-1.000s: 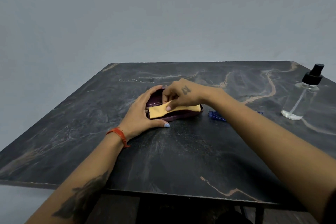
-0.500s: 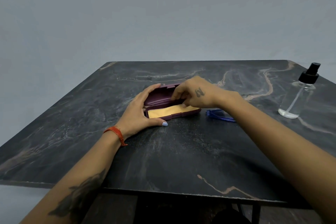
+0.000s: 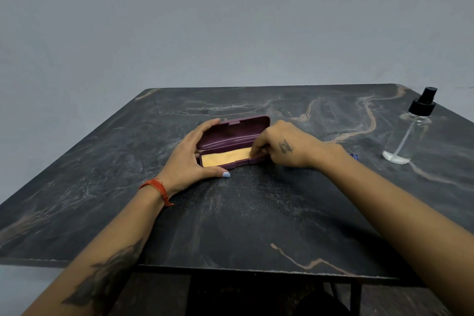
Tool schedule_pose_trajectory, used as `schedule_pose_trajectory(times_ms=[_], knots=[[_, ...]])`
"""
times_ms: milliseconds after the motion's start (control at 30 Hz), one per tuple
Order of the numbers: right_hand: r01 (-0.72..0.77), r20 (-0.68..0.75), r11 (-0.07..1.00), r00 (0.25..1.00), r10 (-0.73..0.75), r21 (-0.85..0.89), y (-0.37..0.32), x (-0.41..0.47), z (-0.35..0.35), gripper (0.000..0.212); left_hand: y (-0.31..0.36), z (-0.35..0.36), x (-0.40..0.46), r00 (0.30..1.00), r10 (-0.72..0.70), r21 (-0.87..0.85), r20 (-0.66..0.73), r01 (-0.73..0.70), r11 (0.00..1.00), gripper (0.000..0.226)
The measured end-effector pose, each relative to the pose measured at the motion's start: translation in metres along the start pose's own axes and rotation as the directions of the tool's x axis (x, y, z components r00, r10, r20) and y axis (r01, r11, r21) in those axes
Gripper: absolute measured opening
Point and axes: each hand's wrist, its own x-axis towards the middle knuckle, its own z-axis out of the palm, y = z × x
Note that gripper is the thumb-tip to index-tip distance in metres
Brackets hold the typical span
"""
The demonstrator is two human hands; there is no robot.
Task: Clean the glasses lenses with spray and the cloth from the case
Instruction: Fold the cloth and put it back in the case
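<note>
A maroon glasses case [image 3: 236, 133] lies open at the middle of the table, its lid tilted back. A yellow cloth [image 3: 223, 158] lies flat inside its lower half. My left hand [image 3: 189, 156] grips the case's left end, thumb along the front, fingers behind the lid. My right hand [image 3: 284, 146] is at the case's right end, its curled fingertips pinching the cloth's right end. Only a small blue tip of the glasses [image 3: 355, 156] shows behind my right forearm. A clear spray bottle [image 3: 407, 136] with a black pump stands upright at the far right.
Everything sits on a dark marble-patterned table [image 3: 256, 213], whose front edge is close to me. A plain grey wall is behind it. The bottle stands near the table's right edge.
The cloth, draped over the case a second ago, now lies inside it. The lid has swung further open. My right hand slid to the case's right end, and my left hand stayed put.
</note>
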Motion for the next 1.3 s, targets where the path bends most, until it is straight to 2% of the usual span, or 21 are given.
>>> schedule_pose_trajectory(times_ms=[100,233,400,500,600,733,867,1033,1167,1300], knots=[[0.004,-0.137,0.992,0.990,0.014,0.127,0.005,-0.010,-0.011,0.031,0.000,0.000,0.000,1.000,0.012,-0.008,0.000,-0.012,1.000,0.092],[-0.002,-0.344,0.964,0.934,0.097,0.265,0.019,-0.034,-0.025,0.031,0.000,0.000,-0.001,1.000,0.019,0.008,-0.011,-0.018,1.000,0.091],[0.011,-0.474,0.973,0.875,0.103,0.231,0.033,-0.071,-0.019,0.026,0.000,0.002,-0.002,0.999,0.032,0.060,-0.020,-0.031,0.998,0.096],[0.004,-0.506,0.985,0.859,0.085,0.172,0.037,-0.088,-0.004,0.023,0.000,0.002,-0.002,0.999,0.033,0.083,-0.030,-0.030,0.996,0.095],[-0.003,-0.533,1.000,0.846,0.013,0.021,0.039,-0.099,0.012,0.021,0.001,0.003,-0.003,0.999,0.031,0.088,-0.029,-0.029,0.996,0.093],[-0.099,-0.476,0.983,0.879,0.013,-0.156,0.043,-0.104,0.028,0.029,0.001,0.003,-0.003,0.999,0.029,0.088,-0.033,-0.026,0.996,0.093],[-0.115,-0.430,0.957,0.903,-0.011,-0.266,0.046,-0.099,0.034,0.029,-0.001,0.002,-0.003,0.999,0.026,0.093,-0.036,-0.022,0.995,0.096],[-0.127,-0.421,0.934,0.907,-0.028,-0.334,0.050,-0.094,0.031,0.013,-0.001,0.002,-0.003,0.999,0.025,0.080,-0.029,-0.022,0.997,0.096],[-0.128,-0.427,0.914,0.903,-0.053,-0.386,0.052,-0.091,0.028,0.008,0.000,0.003,-0.003,0.999,0.024,0.088,-0.030,-0.022,0.996,0.095],[-0.102,-0.512,0.912,0.850,-0.128,-0.396,0.044,-0.082,0.020,0.007,0.002,0.003,-0.003,0.999,0.029,0.078,-0.026,-0.027,0.997,0.092]])
